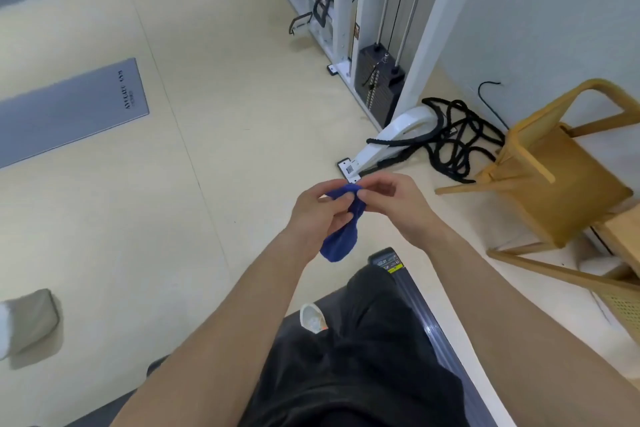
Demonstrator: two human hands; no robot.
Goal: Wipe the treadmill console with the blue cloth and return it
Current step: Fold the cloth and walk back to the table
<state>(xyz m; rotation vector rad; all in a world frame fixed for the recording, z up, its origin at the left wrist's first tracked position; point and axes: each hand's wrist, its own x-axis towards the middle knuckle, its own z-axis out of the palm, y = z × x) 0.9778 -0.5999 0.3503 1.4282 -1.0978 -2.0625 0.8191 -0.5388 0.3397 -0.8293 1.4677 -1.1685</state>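
A bunched blue cloth (341,239) hangs in front of me above the floor, held between both hands. My left hand (318,210) grips its upper part with the fingers curled around it. My right hand (391,199) pinches the cloth's top edge from the right side. The lower part of the cloth droops freely below my left palm. The treadmill's dark belt and side rail (420,315) run under my legs at the bottom. The treadmill console is out of view.
A white cable weight machine (377,45) stands at the back right, with coiled black rope (457,146) at its base. A wooden chair (547,170) lies tipped to the right. Grey floor mats (69,107) lie on the left. A beige cushion (31,322) sits low left.
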